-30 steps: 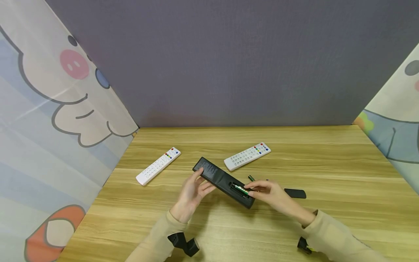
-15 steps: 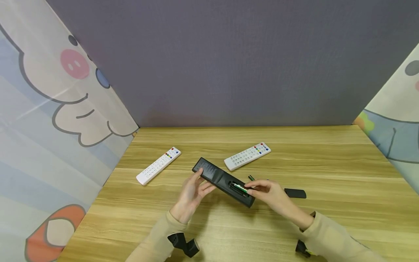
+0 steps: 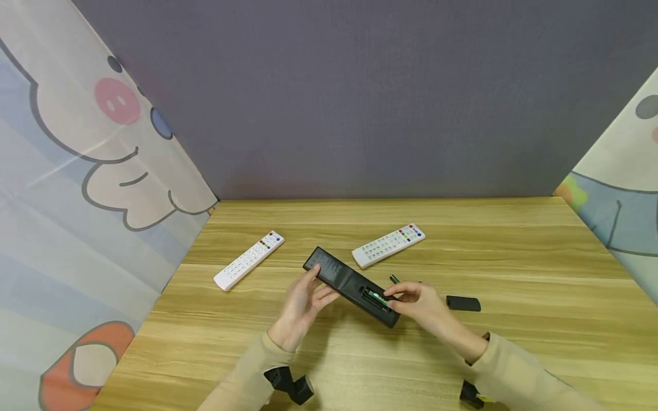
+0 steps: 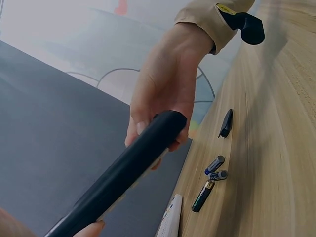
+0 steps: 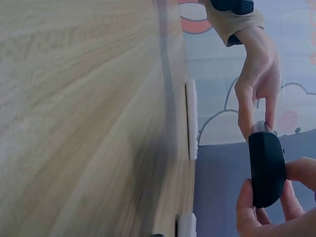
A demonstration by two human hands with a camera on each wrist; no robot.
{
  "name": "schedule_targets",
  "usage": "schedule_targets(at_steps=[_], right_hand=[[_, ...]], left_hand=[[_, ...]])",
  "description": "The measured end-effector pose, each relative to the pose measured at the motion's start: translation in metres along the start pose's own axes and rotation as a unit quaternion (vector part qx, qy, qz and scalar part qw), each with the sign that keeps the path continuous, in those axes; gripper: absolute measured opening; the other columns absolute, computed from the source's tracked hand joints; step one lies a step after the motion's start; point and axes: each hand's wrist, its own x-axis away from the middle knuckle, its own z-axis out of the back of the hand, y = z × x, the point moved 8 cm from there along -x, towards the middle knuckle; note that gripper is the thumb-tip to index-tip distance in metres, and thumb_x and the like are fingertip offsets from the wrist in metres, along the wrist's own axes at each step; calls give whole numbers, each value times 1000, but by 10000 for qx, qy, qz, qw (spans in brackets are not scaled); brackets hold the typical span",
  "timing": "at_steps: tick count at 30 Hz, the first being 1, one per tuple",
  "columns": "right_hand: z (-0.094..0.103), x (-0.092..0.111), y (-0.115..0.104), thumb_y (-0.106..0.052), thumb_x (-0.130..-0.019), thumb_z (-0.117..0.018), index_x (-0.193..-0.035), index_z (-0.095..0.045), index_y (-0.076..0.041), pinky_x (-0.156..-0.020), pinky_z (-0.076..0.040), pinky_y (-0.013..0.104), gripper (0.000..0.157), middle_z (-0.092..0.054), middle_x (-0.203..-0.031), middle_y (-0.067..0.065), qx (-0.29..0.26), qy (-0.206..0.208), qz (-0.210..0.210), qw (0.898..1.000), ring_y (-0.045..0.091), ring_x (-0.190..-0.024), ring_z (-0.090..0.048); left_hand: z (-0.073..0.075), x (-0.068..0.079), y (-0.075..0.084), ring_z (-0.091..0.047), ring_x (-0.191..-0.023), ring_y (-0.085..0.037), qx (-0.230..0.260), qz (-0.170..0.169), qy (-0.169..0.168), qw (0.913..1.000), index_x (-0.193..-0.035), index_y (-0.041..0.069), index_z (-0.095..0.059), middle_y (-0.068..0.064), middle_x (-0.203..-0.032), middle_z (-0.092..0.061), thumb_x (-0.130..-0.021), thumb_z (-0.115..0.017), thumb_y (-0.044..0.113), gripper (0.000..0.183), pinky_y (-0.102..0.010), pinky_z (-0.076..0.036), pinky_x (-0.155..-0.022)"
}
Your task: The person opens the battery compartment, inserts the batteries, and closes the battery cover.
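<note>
One long black plastic remote control [image 3: 345, 279] is held above the pale wood-grain table [image 3: 519, 245], back upward, long axis diagonal, slotted end toward the table's near right. Left hand [image 3: 297, 311] grips the other end, thumb uppermost; right hand [image 3: 420, 306], fingers bent, grips the slotted end, fingertips at a green cylindrical battery [image 3: 378, 298].

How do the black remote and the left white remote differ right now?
The black remote is held above the table; the left white remote lies on it. The black remote shows an open battery slot; the left white remote shows its buttons. Both are long and slim.
</note>
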Motion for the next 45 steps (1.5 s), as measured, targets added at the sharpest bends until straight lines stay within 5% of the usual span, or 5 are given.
schedule_targets(at_steps=[7, 21, 29, 45], right_hand=[[-4, -1, 1, -14, -77, -67, -97, -64, -4, -57, -46, 22, 23, -61, -94, 7, 21, -309, 57, 9995, 14, -75, -54], [-2, -2, -3, -19, -86, -58, -104, -59, -4, -71, -51, 25, 24, -56, -111, 17, 389, -1159, 804, 9892, 22, -91, -58], [11, -8, -2, -12, -86, -55, -105, -57, 0, -71, -51, 24, 23, -58, -106, 16, 696, -1111, 1093, 9853, 24, -89, -59], [39, -21, 6, 1, -82, -56, -101, -58, 7, -71, -52, 26, 20, -58, -102, 20, 1439, -373, 1280, 9806, 23, -83, -58]], left_hand=[[2, 0, -2, -63, -81, -26, -3, 46, -10, 10000, -121, 0, -40, -9, -98, -57, -93, -45, 17, 33, -43, -50, -81], [6, 1, 2, -62, -82, -28, -16, 83, 49, 10000, -120, 1, -40, -11, -100, -53, -93, -44, 17, 31, -46, -47, -85], [12, 0, 6, -61, -87, -28, 12, 127, 127, 9998, -124, 1, -37, -12, -101, -53, -92, -47, 18, 38, -46, -47, -86], [23, 0, 11, -60, -86, -27, -106, 80, 244, 9996, -124, 2, -36, -12, -104, -52, -93, -44, 17, 36, -45, -47, -86]])
